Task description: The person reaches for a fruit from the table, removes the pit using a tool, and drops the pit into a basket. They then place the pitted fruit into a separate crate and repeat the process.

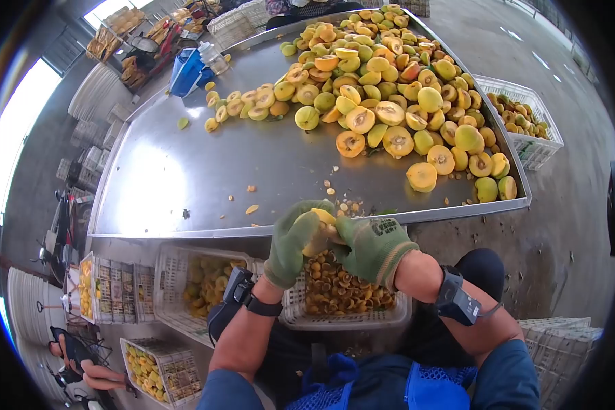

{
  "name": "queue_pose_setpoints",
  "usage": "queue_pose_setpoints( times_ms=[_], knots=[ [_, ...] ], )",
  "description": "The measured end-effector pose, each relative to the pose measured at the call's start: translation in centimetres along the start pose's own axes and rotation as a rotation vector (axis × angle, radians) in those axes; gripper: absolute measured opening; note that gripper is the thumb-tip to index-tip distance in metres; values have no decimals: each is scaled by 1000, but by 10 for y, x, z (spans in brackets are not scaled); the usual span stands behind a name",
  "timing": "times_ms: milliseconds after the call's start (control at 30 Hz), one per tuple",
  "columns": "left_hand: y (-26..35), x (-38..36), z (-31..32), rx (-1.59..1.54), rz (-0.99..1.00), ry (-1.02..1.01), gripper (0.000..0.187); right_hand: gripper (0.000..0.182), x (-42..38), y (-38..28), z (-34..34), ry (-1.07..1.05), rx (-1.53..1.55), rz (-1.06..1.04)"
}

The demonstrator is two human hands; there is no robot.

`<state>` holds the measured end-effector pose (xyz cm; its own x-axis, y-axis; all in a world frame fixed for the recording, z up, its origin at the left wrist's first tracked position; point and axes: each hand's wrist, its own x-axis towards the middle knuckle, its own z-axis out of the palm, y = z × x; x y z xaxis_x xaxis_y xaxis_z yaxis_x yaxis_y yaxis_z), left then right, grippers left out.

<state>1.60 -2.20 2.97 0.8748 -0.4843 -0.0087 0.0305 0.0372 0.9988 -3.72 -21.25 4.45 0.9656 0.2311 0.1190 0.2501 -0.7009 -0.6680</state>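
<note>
Both of my hands wear green gloves and meet at the table's front edge, above a white crate [345,321] of brown pits and scraps. My left hand [295,242] is closed around a yellow fruit piece [319,229]. My right hand [376,246] touches the same fruit from the other side, its fingers pressed together; whether they hold a part of it or something small is hidden. Beyond them, a large heap of halved and whole yellow-green fruit [389,89] lies on the metal table [253,164]. Small pits and bits lie just past my fingers.
A blue container [186,72] and a clear bottle [213,57] stand at the table's back left. Fruit crates stand at the left [201,273], lower left [158,372] and right [526,123]. A seated person [82,359] is at far lower left.
</note>
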Motion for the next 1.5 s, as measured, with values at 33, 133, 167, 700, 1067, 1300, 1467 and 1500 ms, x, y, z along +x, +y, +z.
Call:
queue_pose_setpoints(
  times_ms=[33, 133, 167, 700, 1067, 1300, 1467, 1500],
  knots=[
    [1, -1, 1, -9, 3, 10, 36, 25, 0, 2, 2, -10, 6, -1],
    [9, -4, 8, -17, 32, 50, 35, 26, 1, 3, 7, -35, 25, 13],
    [13, -6, 12, -1, 55, 70, 34, 26, 1, -1, 7, -37, 37, 27],
    [-9, -12, 24, 282, 316, 484, 36, 16, 1, -14, 43, -142, 639, 223],
    [-3, -7, 14, 269, 302, 281, 32, 30, -5, -15, 8, -14, 45, 87],
    [2, -12, 12, 271, 267, 242, 31, 21, -4, -4, 18, 17, 111, 20],
    [4, -15, 22, 130, 204, 338, 32, 18, -7, -7, 28, 14, 263, 73],
    [4, -16, 23, 139, 210, 345, 33, 17, -7, -6, 31, 17, 285, 73]
  ],
)
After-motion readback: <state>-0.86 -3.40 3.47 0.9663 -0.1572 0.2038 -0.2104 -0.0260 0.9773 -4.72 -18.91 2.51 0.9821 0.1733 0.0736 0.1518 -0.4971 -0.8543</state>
